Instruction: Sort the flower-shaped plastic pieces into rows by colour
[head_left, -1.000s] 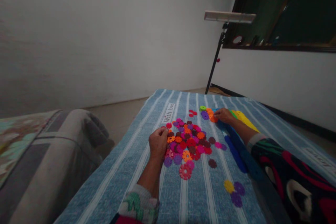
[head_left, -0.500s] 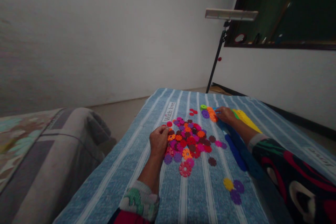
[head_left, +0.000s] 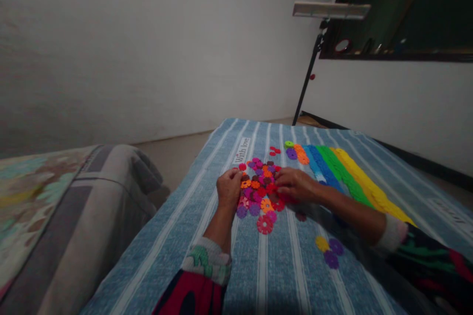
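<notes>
A loose pile of notched, flower-like plastic discs (head_left: 261,191) in red, pink, orange, purple and brown lies on a striped blue cloth (head_left: 207,206). At the pile's left edge rests my left hand (head_left: 228,189), its fingers curled together; whatever they pinch is too small to make out. My right hand (head_left: 297,184) reaches over the right side of the pile, bent fingertips among the discs and slightly smeared by motion. Beyond it are sorted rows of discs: a short orange row (head_left: 301,154), blue rows (head_left: 325,163), a green row (head_left: 342,173) and a yellow row (head_left: 364,184).
A yellow disc (head_left: 322,243) lies beside purple discs (head_left: 331,259) near the front. Small red discs (head_left: 275,150) sit behind the pile; a lime-green disc (head_left: 288,144) is near purple ones (head_left: 291,153). A draped surface (head_left: 121,182) stands left, a lamp stand (head_left: 308,76) behind.
My right hand has moved from the orange and blue rows leftward and nearer, onto the pile, uncovering the rows. My left hand stays at the pile's left edge. The view has shifted slightly.
</notes>
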A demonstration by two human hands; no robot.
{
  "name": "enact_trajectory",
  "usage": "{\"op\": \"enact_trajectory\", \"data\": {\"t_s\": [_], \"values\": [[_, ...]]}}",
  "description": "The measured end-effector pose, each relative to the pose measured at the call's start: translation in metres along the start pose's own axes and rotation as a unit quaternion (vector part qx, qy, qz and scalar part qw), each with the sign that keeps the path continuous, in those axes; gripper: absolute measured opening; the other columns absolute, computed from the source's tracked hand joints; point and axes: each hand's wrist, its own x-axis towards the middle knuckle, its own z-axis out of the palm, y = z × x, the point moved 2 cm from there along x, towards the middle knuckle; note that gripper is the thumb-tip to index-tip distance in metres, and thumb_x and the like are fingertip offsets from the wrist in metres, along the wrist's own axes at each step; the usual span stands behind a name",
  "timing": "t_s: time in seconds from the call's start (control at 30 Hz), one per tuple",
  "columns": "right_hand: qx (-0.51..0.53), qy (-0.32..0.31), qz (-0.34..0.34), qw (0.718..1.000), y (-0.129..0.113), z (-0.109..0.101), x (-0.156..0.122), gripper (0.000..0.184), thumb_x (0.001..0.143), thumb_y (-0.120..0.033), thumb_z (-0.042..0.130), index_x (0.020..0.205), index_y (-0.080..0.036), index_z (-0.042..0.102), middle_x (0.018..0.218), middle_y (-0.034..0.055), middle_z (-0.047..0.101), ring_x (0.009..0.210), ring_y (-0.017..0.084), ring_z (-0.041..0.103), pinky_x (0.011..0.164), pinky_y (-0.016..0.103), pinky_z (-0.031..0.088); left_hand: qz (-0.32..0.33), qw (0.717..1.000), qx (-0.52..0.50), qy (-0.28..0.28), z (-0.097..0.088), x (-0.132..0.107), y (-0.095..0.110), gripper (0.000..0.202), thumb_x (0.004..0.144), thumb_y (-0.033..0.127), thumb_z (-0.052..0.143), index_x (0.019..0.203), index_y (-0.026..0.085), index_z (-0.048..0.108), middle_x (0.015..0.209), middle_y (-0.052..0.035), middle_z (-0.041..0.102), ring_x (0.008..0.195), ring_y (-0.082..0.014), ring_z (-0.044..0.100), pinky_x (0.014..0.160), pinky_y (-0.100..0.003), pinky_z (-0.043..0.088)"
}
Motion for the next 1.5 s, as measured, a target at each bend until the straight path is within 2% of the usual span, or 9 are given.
{"op": "enact_trajectory", "data": {"t_s": [0.07,0.2,0.37,0.63,0.73,0.9,1.07,1.3,1.5], "values": [[0.004,-0.012,-0.108,0.994,-0.031,0.009,0.000,0.012,0.088,-0.021,0.063,0.079,-0.019,0.071,0.101,0.0052,0.068,0.096,0.017,0.060,0.084,0.027,0.045,0.005,1.000,0.000,-0.001,0.000,0.000,-0.001,0.017,0.064,0.029,0.063,0.063,0.015,0.071,0.061,-0.0015,0.067,0.062,-0.0167,0.065,0.058,-0.024,0.048],[-0.071,-0.026,-0.107,0.991,-0.058,0.022,0.005,0.013,0.088,-0.016,0.059,0.077,-0.017,0.067,0.096,0.0069,0.064,0.090,0.018,0.055,0.076,0.028,0.042,0.001,1.000,-0.014,0.001,0.000,0.001,-0.004,0.016,0.064,0.029,0.064,0.064,0.014,0.071,0.062,-0.0014,0.067,0.061,-0.0160,0.064,0.058,-0.024,0.047],[-0.107,-0.052,-0.065,0.991,-0.056,0.031,0.009,0.011,0.084,-0.016,0.060,0.074,-0.016,0.065,0.089,0.0057,0.061,0.085,0.018,0.052,0.070,0.029,0.038,-0.012,0.999,-0.030,-0.010,0.000,0.001,-0.003,0.017,0.063,0.031,0.065,0.066,0.015,0.070,0.062,-0.0013,0.067,0.061,-0.0169,0.065,0.059,-0.025,0.049],[-0.061,-0.065,-0.022,0.996,-0.054,0.023,0.015,0.016,0.078,-0.029,0.073,0.071,-0.018,0.064,0.093,0.0061,0.059,0.087,0.020,0.053,0.069,0.030,0.041,-0.009,1.000,-0.010,-0.014,-0.003,0.003,0.001,0.018,0.064,0.032,0.065,0.068,0.015,0.072,0.065,-0.0023,0.070,0.067,-0.0202,0.069,0.063,-0.027,0.051],[-0.047,-0.050,-0.010,0.998,-0.056,0.022,0.015,0.013,0.079,-0.024,0.072,0.068,-0.021,0.064,0.091,0.0053,0.060,0.087,0.020,0.055,0.070,0.029,0.043,-0.006,1.000,-0.001,-0.016,-0.003,0.006,-0.003,0.020,0.063,0.034,0.066,0.068,0.015,0.072,0.067,-0.0037,0.071,0.067,-0.0207,0.069,0.063,-0.028,0.052],[0.091,-0.018,-0.007,0.996,-0.051,0.021,0.014,0.019,0.075,-0.008,0.065,0.062,-0.022,0.063,0.087,0.0026,0.064,0.089,0.018,0.060,0.078,0.027,0.048,0.000,1.000,0.015,-0.004,-0.004,0.010,-0.007,0.022,0.063,0.034,0.067,0.071,0.015,0.074,0.071,-0.0042,0.072,0.070,-0.0207,0.069,0.064,-0.028,0.052],[0.160,0.029,0.033,0.986,-0.011,0.001,0.011,0.009,0.073,-0.013,0.066,0.066,-0.018,0.067,0.088,0.0011,0.070,0.085,0.016,0.065,0.079,0.026,0.052,-0.004,1.000,0.014,-0.008,-0.004,0.010,-0.009,0.022,0.065,0.034,0.066,0.071,0.015,0.074,0.070,-0.0040,0.072,0.069,-0.0204,0.069,0.065,-0.029,0.052],[0.084,0.153,0.224,0.959,0.104,-0.043,-0.001,0.012,0.073,-0.017,0.058,0.069,-0.017,0.070,0.081,0.0045,0.072,0.085,0.021,0.066,0.081,0.032,0.050,0.000,0.999,0.037,-0.011,-0.005,0.011,-0.012,0.022,0.065,0.035,0.067,0.071,0.016,0.075,0.072,-0.0042,0.073,0.073,-0.0219,0.069,0.067,-0.029,0.053],[0.022,0.132,0.311,0.941,0.151,-0.036,-0.004,0.010,0.075,-0.019,0.066,0.066,-0.016,0.068,0.067,0.0035,0.070,0.074,0.018,0.067,0.070,0.028,0.051,-0.009,0.999,0.032,-0.008,-0.005,0.005,-0.003,0.021,0.063,0.035,0.068,0.069,0.016,0.074,0.069,-0.0038,0.072,0.071,-0.0212,0.068,0.067,-0.029,0.053]]}}
